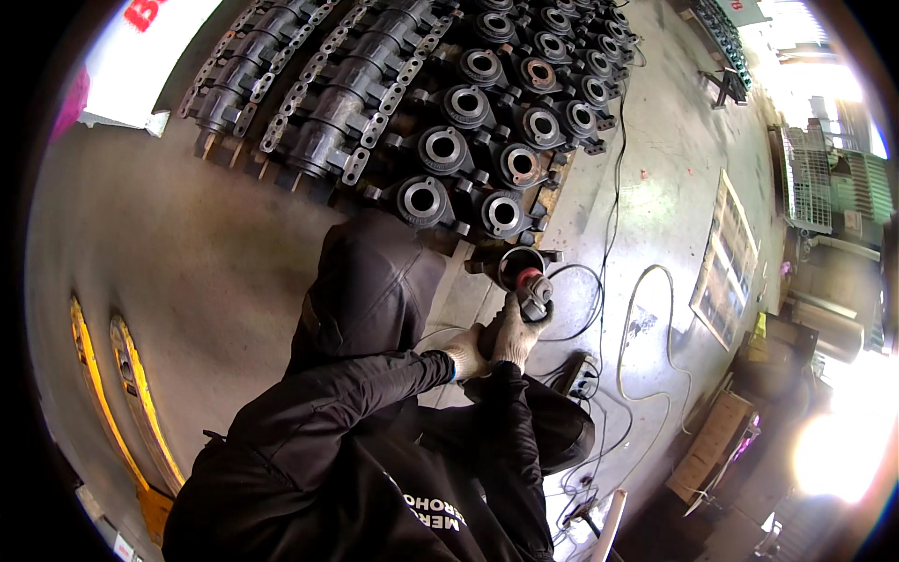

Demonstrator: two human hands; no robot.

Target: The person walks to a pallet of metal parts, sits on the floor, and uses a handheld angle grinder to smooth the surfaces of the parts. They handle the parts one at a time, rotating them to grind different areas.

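Both my hands wear pale knit work gloves and are closed round a power tool that looks like an angle grinder (536, 298). My right hand (518, 334) grips it just behind its grey metal head. Further back, my left hand (464, 350) is wrapped round the rear body, which is mostly hidden by the gloves. A red part at the front of the tool is at the mouth of a round, hollow metal housing (505, 267). Whether it touches the inner wall, I cannot tell. This housing sits low in front of my knees, near the corner of the pallet.
Rows of dark ring-topped castings (423, 200) and long ribbed metal parts (328, 131) fill the pallet ahead. Black cables and a power strip (582, 377) lie right of me. A pale hose (622, 361) curves over the floor. Yellow forks (140, 403) lie at left.
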